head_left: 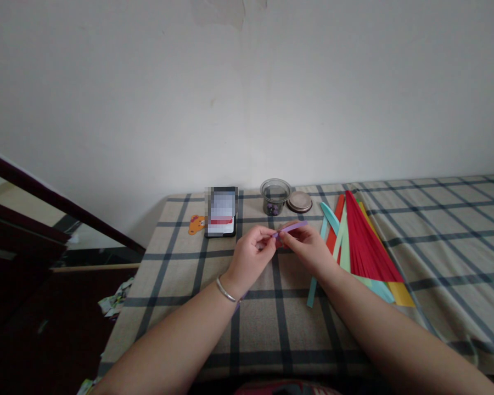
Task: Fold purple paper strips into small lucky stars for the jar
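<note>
My left hand and my right hand meet above the checked cloth and both pinch a thin purple paper strip. The strip runs from the left fingertips up and to the right over my right fingers. A metal bangle sits on my left wrist. Just right of my right hand lies a fan of paper strips: red, orange, yellow, pale green and teal. One teal strip pokes out under my right forearm.
A phone stands at the back of the table, with an orange bear-shaped cutout beside it. A small glass jar holding purple bits and its round lid stand near the wall. The table's left edge drops to a dark floor.
</note>
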Tool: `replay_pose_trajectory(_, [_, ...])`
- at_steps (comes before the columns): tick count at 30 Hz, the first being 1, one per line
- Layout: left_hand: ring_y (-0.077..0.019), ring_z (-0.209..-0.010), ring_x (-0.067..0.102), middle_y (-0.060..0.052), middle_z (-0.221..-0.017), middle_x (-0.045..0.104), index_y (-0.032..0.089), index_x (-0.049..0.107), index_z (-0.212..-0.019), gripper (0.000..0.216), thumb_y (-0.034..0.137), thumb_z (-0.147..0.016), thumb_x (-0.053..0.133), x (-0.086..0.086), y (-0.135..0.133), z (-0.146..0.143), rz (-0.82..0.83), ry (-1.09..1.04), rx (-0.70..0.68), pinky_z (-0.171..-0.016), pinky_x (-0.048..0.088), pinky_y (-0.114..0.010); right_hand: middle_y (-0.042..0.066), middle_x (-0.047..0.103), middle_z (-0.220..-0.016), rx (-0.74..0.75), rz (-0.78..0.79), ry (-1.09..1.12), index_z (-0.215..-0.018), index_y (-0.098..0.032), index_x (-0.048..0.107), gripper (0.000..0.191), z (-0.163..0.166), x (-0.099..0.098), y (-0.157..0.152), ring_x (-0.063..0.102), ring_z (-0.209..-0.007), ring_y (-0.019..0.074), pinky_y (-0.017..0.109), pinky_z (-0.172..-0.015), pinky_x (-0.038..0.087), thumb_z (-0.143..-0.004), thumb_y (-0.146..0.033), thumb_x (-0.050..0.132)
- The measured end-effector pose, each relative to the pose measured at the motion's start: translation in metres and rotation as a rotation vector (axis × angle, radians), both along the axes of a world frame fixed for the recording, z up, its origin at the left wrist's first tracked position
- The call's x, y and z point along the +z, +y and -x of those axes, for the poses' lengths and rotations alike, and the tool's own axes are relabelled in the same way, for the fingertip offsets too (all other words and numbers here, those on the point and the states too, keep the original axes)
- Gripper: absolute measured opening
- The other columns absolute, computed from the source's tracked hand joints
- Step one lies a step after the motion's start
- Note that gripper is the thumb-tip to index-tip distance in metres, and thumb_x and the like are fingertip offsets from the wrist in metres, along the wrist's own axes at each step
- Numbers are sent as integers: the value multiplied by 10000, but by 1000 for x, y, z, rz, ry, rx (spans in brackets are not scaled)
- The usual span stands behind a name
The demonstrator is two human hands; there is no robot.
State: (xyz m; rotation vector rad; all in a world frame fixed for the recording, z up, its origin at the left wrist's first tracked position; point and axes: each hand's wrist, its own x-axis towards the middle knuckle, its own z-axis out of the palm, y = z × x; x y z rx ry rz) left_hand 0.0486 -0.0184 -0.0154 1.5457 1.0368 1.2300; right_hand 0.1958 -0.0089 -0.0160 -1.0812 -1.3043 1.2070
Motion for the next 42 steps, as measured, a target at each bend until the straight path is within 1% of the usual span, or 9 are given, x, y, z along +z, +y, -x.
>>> replay_pose_trajectory(3, [-124, -716, 642, -36, -800, 644, 145, 577, -856, 73, 190, -803, 557, 0, 1, 0, 0, 15, 6, -682, 535, -231, 18, 644, -710, 5, 2, 8, -736, -192, 623, 199, 1, 2, -1, 609, -653, 151, 289, -642, 489, -716, -385, 668])
replay_pose_trajectory(8, [-127, -732, 642, -44, -829, 638, 147, 568, -910, 115, 220, -826, 539, -2, 1, 0, -11, 10, -15, -694, 532, -242, 23, 655, -661, -58, -13, -15, -707, -180, 617, 243, 2, 5, -2, 607, -597, 148, 278, -593, 489, -679, -409, 695])
replay_pose_trajectory(11, [-124, -712, 637, -43, -824, 637, 152, 566, -918, 117, 221, -827, 542, -3, 0, 1, -33, 48, -19, -673, 529, -238, 18, 656, -641, -49, 4, -1, -704, -184, 612, 250, 2, 5, -1, 609, -579, 146, 279, -586, 494, -668, -414, 704])
replay_pose_trajectory(17, [-125, -728, 620, -41, -838, 647, 162, 591, -906, 101, 182, -826, 533, -2, 1, 3, -148, 200, 51, -690, 520, -246, -5, 621, -569, -34, 94, 23, -680, -189, 599, 279, 3, 4, -1, 580, -516, 137, 268, -516, 472, -653, -445, 708])
replay_pose_trajectory(22, [-130, -755, 597, -39, -832, 621, 166, 606, -903, 112, 154, -818, 535, 2, 2, 5, -249, 237, 75, -697, 518, -252, -12, 616, -579, 18, 147, 108, -689, -174, 623, 302, 2, 4, 0, 555, -506, 111, 244, -508, 455, -645, -459, 714])
replay_pose_trajectory(27, [-133, -818, 570, -53, -903, 541, 163, 640, -861, 102, 148, -806, 555, 7, 2, 5, -300, 155, 72, -652, 532, -226, -28, 610, -560, 85, 257, 300, -668, -172, 629, 333, 3, 8, -1, 550, -500, 90, 220, -508, 468, -575, -460, 767])
replay_pose_trajectory(32, [-139, -882, 574, -56, -946, 522, 170, 658, -884, 122, 167, -824, 552, 4, 4, 6, -272, 61, 30, -727, 552, -258, -26, 625, -577, 147, 312, 419, -659, -173, 648, 307, 3, 10, -2, 563, -514, 85, 201, -500, 475, -550, -416, 800])
replay_pose_trajectory(37, [-140, -888, 579, -64, -985, 521, 175, 664, -903, 130, 204, -834, 557, -1, 4, 7, -237, 23, -10, -749, 560, -273, -17, 650, -580, 199, 344, 435, -671, -173, 661, 281, 0, 8, -2, 575, -487, 88, 197, -486, 478, -579, -403, 793])
replay_pose_trajectory(42, [-128, -887, 576, -57, -979, 526, 179, 669, -909, 133, 184, -835, 558, 0, 4, 7, -233, -3, -19, -763, 549, -261, -12, 666, -585, 211, 333, 451, -675, -170, 672, 263, -1, 7, -2, 592, -486, 84, 186, -500, 487, -593, -390, 792])
